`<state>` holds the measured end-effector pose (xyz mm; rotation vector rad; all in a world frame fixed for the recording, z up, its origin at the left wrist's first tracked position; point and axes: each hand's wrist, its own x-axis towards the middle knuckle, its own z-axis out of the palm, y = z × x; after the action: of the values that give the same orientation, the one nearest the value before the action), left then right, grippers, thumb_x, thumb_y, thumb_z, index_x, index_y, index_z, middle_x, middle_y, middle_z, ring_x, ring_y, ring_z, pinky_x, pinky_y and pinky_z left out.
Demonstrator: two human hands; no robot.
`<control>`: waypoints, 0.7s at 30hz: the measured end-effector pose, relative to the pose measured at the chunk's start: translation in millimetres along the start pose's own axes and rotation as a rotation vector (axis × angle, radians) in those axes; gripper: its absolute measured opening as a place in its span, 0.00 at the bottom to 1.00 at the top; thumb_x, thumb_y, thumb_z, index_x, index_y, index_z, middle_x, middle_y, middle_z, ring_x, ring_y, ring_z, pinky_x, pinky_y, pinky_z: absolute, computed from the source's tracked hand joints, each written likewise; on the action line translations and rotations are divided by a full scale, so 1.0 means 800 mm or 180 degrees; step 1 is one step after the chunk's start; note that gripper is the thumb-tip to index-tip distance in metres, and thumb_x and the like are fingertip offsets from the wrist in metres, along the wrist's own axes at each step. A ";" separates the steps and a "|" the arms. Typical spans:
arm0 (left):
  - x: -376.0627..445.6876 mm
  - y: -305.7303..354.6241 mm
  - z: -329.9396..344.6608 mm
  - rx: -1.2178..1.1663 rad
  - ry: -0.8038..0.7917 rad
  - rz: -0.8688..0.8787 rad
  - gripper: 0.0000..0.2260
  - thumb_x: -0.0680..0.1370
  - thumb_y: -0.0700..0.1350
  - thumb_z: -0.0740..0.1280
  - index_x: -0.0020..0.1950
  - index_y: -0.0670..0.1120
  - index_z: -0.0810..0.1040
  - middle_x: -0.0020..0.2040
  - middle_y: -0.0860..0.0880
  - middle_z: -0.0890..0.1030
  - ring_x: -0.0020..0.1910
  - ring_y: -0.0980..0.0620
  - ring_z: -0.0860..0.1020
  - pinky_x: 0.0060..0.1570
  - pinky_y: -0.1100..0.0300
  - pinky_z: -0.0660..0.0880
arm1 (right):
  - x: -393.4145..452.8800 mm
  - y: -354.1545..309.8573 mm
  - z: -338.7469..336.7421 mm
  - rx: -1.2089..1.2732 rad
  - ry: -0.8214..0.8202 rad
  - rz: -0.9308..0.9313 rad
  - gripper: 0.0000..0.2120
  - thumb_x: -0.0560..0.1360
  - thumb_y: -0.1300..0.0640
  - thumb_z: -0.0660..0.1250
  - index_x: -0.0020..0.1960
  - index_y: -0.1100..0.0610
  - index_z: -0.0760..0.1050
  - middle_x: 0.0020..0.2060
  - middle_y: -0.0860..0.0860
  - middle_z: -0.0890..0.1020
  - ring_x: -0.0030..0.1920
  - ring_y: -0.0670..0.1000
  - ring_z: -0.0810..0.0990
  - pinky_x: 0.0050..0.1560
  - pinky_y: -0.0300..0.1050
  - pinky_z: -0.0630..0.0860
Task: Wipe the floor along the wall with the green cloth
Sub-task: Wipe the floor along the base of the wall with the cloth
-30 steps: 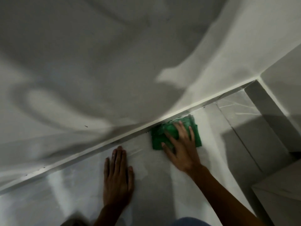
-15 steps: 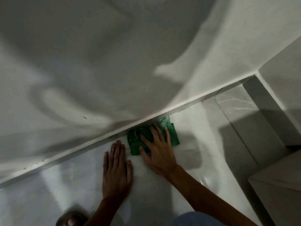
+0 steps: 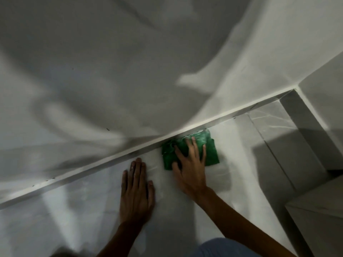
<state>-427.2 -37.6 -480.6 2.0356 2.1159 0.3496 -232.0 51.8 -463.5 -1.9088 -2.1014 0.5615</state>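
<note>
A folded green cloth [image 3: 211,154] lies on the pale marble floor [image 3: 83,216], its far edge against the white skirting [image 3: 89,170] at the foot of the wall [image 3: 130,71]. My right hand [image 3: 191,167] presses flat on the cloth with fingers spread and covers its left and middle part. To the left of the cloth, my left hand [image 3: 136,193] rests palm down on the bare floor, fingers together and pointing at the skirting, holding nothing.
The wall meets a side wall at a corner [image 3: 297,89] on the upper right. A pale block or step [image 3: 315,219] stands at the lower right. My knee in light fabric [image 3: 222,247] shows at the bottom edge.
My right hand slid the cloth left along the skirting towards my left hand, then back to the right a little. My left hand stayed planted on the floor.
</note>
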 end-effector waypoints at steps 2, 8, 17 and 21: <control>0.000 0.000 -0.001 -0.0053 0.0022 -0.0025 0.30 0.85 0.49 0.58 0.86 0.39 0.64 0.88 0.40 0.64 0.88 0.43 0.61 0.86 0.37 0.60 | -0.004 -0.010 0.010 0.0043 0.0060 -0.0235 0.28 0.80 0.44 0.61 0.77 0.49 0.79 0.84 0.61 0.69 0.88 0.64 0.59 0.87 0.74 0.46; 0.002 -0.002 -0.003 -0.0118 0.0048 0.0000 0.29 0.85 0.48 0.57 0.86 0.38 0.64 0.87 0.40 0.64 0.87 0.43 0.63 0.85 0.38 0.61 | 0.014 0.039 -0.012 -0.0208 -0.0218 -0.0561 0.29 0.82 0.39 0.58 0.83 0.42 0.72 0.85 0.58 0.68 0.89 0.61 0.59 0.89 0.66 0.42; 0.000 -0.005 0.004 -0.0094 0.0072 0.0019 0.30 0.85 0.47 0.59 0.86 0.38 0.63 0.88 0.41 0.63 0.88 0.43 0.62 0.86 0.38 0.60 | 0.013 0.032 -0.011 -0.0220 0.0207 0.0573 0.32 0.81 0.42 0.54 0.83 0.48 0.72 0.88 0.59 0.62 0.90 0.64 0.52 0.88 0.73 0.41; 0.000 -0.002 0.003 -0.0060 0.0095 0.0012 0.29 0.85 0.47 0.58 0.85 0.38 0.64 0.87 0.40 0.65 0.87 0.43 0.64 0.85 0.38 0.62 | -0.008 -0.003 0.013 -0.0121 0.0182 0.0044 0.29 0.81 0.44 0.58 0.80 0.49 0.76 0.87 0.60 0.65 0.89 0.66 0.55 0.86 0.78 0.48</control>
<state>-427.8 -37.9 -483.7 2.0366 2.1181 0.4014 -238.2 44.0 -471.2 -1.9379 -2.0792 0.4674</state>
